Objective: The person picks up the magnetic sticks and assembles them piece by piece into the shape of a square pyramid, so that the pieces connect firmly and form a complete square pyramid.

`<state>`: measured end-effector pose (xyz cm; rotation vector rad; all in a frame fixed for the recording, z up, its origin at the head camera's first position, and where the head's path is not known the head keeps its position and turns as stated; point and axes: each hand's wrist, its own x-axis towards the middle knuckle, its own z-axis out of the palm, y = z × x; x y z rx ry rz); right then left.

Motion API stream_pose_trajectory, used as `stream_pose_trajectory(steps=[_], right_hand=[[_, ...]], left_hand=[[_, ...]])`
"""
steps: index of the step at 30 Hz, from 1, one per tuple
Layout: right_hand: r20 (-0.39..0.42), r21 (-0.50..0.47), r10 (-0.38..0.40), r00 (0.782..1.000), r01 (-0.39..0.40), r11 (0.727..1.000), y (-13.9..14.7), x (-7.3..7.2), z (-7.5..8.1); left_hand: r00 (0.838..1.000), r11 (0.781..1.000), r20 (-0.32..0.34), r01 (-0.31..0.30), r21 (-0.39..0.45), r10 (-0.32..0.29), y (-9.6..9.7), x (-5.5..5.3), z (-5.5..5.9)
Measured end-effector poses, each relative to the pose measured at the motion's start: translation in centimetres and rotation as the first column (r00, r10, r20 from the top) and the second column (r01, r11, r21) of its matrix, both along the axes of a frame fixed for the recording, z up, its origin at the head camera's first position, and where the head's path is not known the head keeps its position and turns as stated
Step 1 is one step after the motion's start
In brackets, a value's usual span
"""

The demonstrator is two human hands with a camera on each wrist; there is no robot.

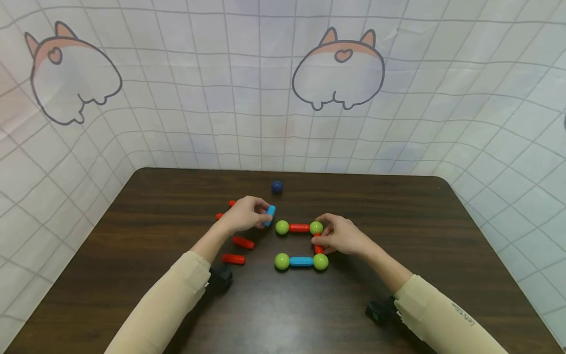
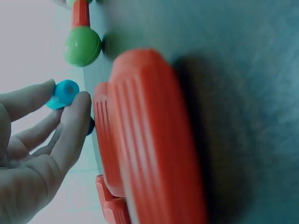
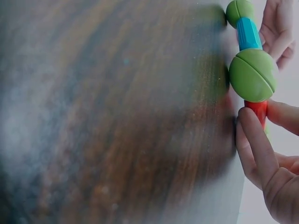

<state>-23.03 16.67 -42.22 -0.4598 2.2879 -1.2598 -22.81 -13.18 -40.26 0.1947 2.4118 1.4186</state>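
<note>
My left hand [image 1: 246, 215] pinches a short blue rod [image 1: 270, 215] between thumb and fingers, up off the table; its hexagonal end shows in the left wrist view. My right hand [image 1: 342, 235] grips a red rod [image 1: 318, 249] on the right side of a three-sided frame of rods and balls. Green balls [image 1: 282, 227] sit at the frame's corners and ends. Another red rod [image 1: 299, 228] makes the far side, and a blue rod [image 1: 301, 261] the near side. The frame's left side has a gap between two green balls, with the left hand close by.
Several loose red rods [image 1: 233, 259] lie left of the frame, some partly behind the left hand. A dark blue ball [image 1: 277, 187] rests near the back edge of the dark wooden table [image 1: 274, 314]. A white gridded curtain [image 1: 247, 88] hangs behind.
</note>
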Motion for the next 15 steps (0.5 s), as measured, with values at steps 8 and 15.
stream_pose_trajectory(steps=[8,15], right_hand=[[-0.004,0.006,-0.004,1.000,0.004,1.000,-0.1,-0.1,0.1],[-0.005,0.011,-0.007,1.000,0.007,1.000,-0.1,0.0,0.2]], left_hand=[[0.989,0.989,0.124,-0.092,0.115,0.077,-0.3,1.2,-0.4],[0.973,0.973,0.221,-0.111,0.203,0.065,0.2,2.4,0.0]])
